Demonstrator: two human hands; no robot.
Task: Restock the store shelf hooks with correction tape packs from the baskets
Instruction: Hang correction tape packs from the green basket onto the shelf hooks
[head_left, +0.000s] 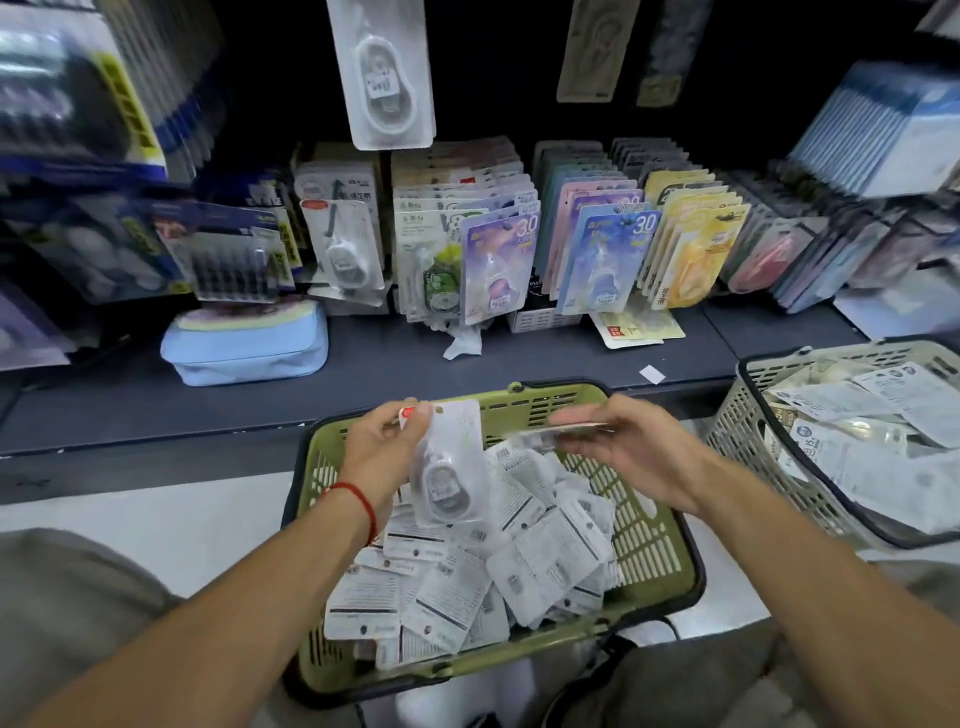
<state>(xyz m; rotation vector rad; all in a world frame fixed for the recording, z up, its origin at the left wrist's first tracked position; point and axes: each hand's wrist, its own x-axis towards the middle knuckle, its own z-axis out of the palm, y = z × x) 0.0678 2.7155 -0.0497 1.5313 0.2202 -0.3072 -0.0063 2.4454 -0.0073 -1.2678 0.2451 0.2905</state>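
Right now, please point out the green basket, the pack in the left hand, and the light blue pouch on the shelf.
green basket (644, 540): head view, on its right side wall.
pack in the left hand (447, 467): head view, on the clear blister over the tape.
light blue pouch (244, 351): head view, on its front face.

**Bare forearms, one red cord**

The person's two forearms are bare, with no sleeves in view. The left hand (382, 457) has a thin red string bracelet (358, 501) looped around its wrist. The right hand (631, 449) shows no ring, watch or band. Grey-olive fabric of the person's clothing (67, 613) fills both lower corners of the head view.
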